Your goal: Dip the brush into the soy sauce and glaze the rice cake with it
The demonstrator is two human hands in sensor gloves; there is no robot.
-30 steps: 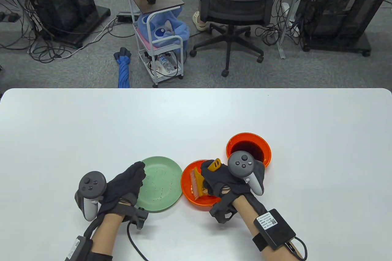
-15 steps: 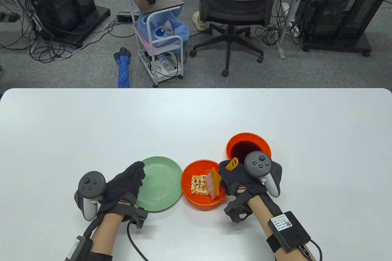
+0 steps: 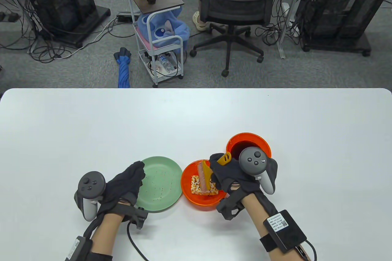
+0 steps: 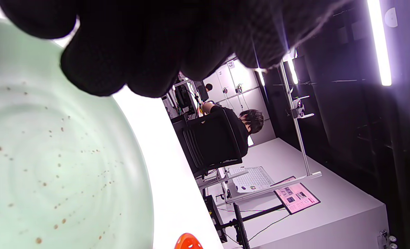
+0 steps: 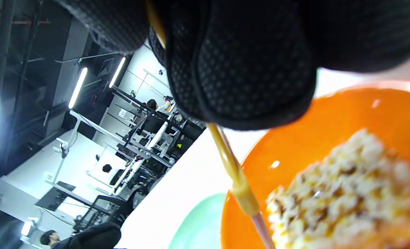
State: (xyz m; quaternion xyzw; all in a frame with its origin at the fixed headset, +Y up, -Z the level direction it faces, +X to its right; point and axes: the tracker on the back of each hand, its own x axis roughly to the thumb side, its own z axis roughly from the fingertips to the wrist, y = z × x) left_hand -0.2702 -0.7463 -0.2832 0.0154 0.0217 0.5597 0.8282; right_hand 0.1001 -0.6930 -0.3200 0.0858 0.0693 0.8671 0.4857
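Table view: my left hand (image 3: pixel 124 186) rests with curled fingers on the green plate's (image 3: pixel 162 181) edge. My right hand (image 3: pixel 229 173) grips the brush (image 3: pixel 205 177); its bristles lie on the rice cake (image 3: pixel 196 185) in the orange bowl (image 3: pixel 190 196), the soy sauce bowl (image 3: pixel 260 146) just beyond my fingers.

The table view looks steeply down from above the near edge of the white counter (image 3: pixel 196 114), facing the office floor beyond. The left wrist view sits very close over the green plate (image 4: pixel 52 166), rolled on its side, looking across the counter toward the room. The right wrist view, also tilted, hangs close above the orange bowl (image 5: pixel 329 121) holding the rice cake (image 5: pixel 346 186). All three views share the green plate; both wrist views catch the counter.
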